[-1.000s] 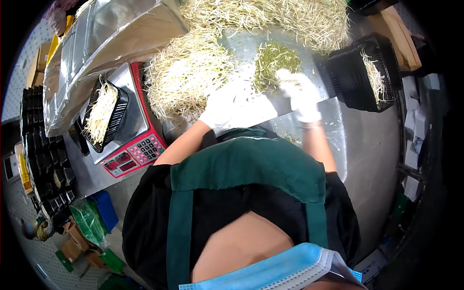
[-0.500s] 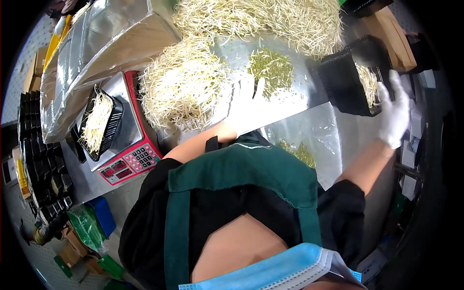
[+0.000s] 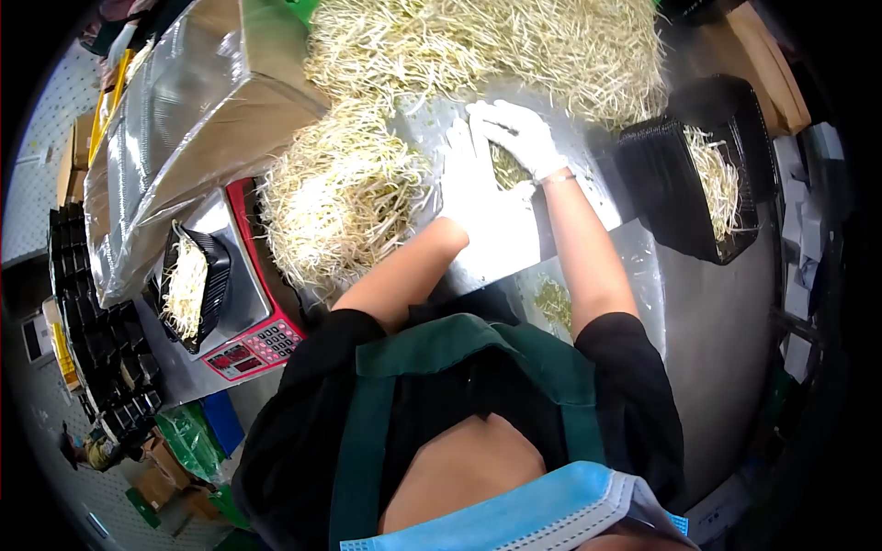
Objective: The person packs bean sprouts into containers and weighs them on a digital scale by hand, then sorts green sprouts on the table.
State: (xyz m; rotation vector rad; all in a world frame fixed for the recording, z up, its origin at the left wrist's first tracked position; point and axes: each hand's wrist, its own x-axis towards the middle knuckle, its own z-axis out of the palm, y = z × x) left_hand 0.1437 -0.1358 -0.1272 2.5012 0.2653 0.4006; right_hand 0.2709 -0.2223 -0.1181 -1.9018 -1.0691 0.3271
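Note:
My left hand (image 3: 467, 179), in a white glove, lies on the metal table with its fingers stretched forward. Strong glare washes out part of it. Close beside it is my right hand (image 3: 519, 136), also gloved, its fingers extended and curving toward the left fingertips. Between the two palms sits a small pile of green hulls (image 3: 505, 168), partly hidden by the hands. To the left of my left hand rises a heap of bean sprouts (image 3: 344, 197). A larger mound of bean sprouts (image 3: 496, 55) spreads along the far side.
At left, a red scale (image 3: 266, 344) carries a black tray of sprouts (image 3: 188, 285). Stacked black trays (image 3: 96, 321) stand beyond it. On the right is another black tray (image 3: 661, 170) with sprouts near it. A clear plastic bag (image 3: 634, 275) hangs at the near table edge.
My right hand has moved left from the black tray to the table, beside my left hand. The spread green hulls now show as a smaller pile between my hands.

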